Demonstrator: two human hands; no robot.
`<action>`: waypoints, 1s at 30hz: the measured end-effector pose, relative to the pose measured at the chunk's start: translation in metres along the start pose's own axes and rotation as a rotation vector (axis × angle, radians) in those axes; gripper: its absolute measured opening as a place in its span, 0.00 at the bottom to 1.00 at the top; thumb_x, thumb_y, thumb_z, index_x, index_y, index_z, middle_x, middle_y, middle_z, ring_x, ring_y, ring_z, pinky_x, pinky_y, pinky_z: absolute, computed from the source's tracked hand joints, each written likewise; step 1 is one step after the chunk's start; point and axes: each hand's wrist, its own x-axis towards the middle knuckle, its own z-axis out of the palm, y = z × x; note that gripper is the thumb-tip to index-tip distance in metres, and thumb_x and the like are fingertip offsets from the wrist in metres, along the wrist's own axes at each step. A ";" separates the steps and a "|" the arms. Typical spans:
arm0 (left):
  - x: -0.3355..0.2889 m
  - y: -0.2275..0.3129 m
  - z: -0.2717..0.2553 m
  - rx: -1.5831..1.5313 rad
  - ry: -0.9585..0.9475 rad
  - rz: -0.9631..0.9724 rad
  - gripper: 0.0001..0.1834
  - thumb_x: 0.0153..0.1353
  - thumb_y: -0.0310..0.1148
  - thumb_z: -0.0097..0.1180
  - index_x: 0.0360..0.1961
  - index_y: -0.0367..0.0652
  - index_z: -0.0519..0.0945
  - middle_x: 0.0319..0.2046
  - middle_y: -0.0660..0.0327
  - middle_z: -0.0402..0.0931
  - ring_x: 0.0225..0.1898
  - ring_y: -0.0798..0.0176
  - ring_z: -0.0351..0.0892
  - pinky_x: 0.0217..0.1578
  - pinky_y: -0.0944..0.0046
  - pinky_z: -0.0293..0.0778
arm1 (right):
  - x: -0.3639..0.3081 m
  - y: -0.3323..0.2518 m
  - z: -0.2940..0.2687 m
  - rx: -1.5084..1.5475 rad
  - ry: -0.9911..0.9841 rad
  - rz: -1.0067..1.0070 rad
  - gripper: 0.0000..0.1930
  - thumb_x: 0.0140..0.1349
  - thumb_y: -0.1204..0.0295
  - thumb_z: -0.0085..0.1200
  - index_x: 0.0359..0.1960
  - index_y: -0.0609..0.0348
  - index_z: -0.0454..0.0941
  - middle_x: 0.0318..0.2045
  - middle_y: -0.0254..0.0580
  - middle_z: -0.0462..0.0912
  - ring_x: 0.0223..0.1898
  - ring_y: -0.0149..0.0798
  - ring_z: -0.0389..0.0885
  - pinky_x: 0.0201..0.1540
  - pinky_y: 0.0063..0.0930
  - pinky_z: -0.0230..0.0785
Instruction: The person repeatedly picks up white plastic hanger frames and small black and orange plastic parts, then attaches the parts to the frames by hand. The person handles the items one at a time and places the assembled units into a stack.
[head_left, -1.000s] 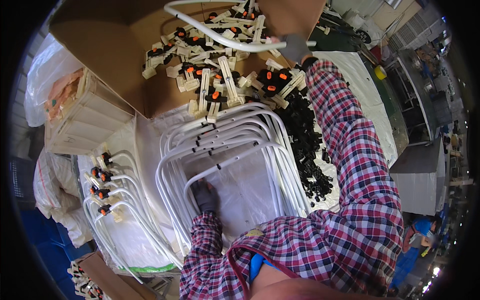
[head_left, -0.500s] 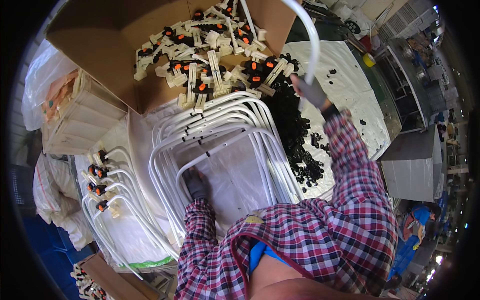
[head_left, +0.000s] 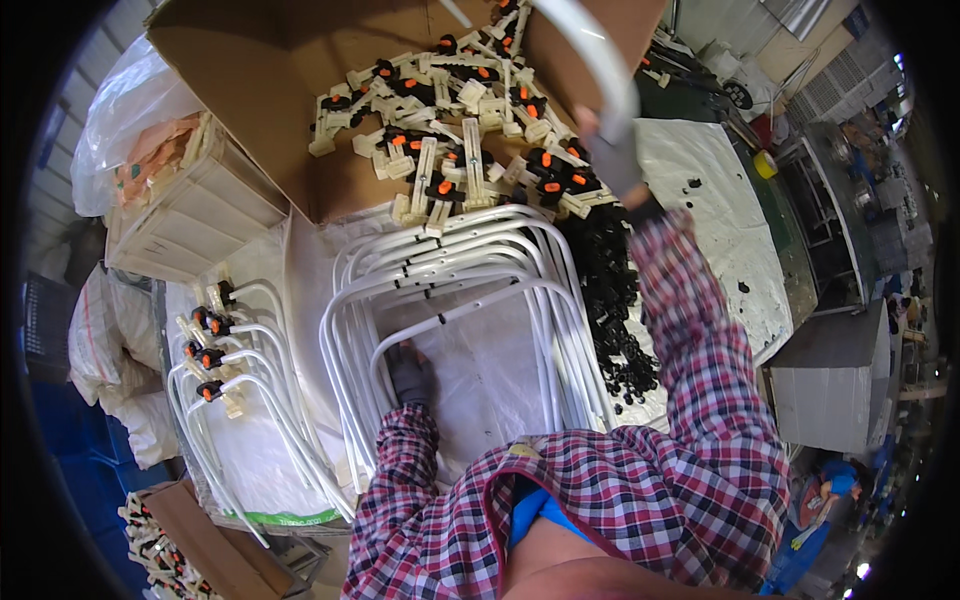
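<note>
Raised at the far right, my right hand (head_left: pixel 614 158), in a grey glove, is closed round a bent white tube (head_left: pixel 602 62) that rises out of the upper edge. The hand and tube are smeared by motion. My left hand (head_left: pixel 408 378), also gloved, is at the left leg of the top white tube frame (head_left: pixel 488 299) in a stack. Its fingers curl against that leg and are partly hidden. Small black pieces sit on the frames' crossbars. Beside the stack lies a heap of small black plastic parts (head_left: pixel 612 290).
Behind the stack, a cardboard box (head_left: pixel 250 130) holds many cream clamp-like parts (head_left: pixel 472 160) with black and orange knobs. At left, bent tubes with knobbed parts (head_left: pixel 208 358) lie near a cream crate (head_left: pixel 200 215). White sheeting (head_left: pixel 700 200) covers the right side.
My right hand has moved left and farther away with the bent white tube. My left hand stays at the frame's leg. The whole view has shifted slightly.
</note>
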 end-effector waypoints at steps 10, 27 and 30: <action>-0.003 0.001 -0.004 -0.043 -0.031 -0.009 0.26 0.62 0.31 0.49 0.61 0.33 0.67 0.58 0.34 0.65 0.63 0.29 0.60 0.66 0.39 0.56 | 0.108 0.108 0.093 0.323 -0.136 0.527 0.22 0.68 0.57 0.54 0.18 0.56 0.73 0.10 0.29 0.65 0.11 0.27 0.61 0.16 0.25 0.55; -0.007 0.032 -0.016 -0.096 -0.129 0.019 0.22 0.56 0.31 0.56 0.53 0.38 0.71 0.58 0.48 0.69 0.56 0.41 0.72 0.54 0.50 0.71 | -0.255 -0.038 -0.144 0.325 0.007 0.586 0.27 0.71 0.52 0.50 0.13 0.52 0.68 0.11 0.24 0.64 0.13 0.22 0.58 0.19 0.20 0.47; -0.010 0.061 -0.045 -0.094 -0.085 0.182 0.21 0.57 0.30 0.56 0.53 0.37 0.72 0.56 0.47 0.70 0.56 0.41 0.72 0.54 0.50 0.71 | -0.268 -0.063 -0.152 0.232 0.187 0.576 0.26 0.69 0.52 0.52 0.15 0.53 0.70 0.12 0.26 0.66 0.15 0.22 0.62 0.19 0.21 0.53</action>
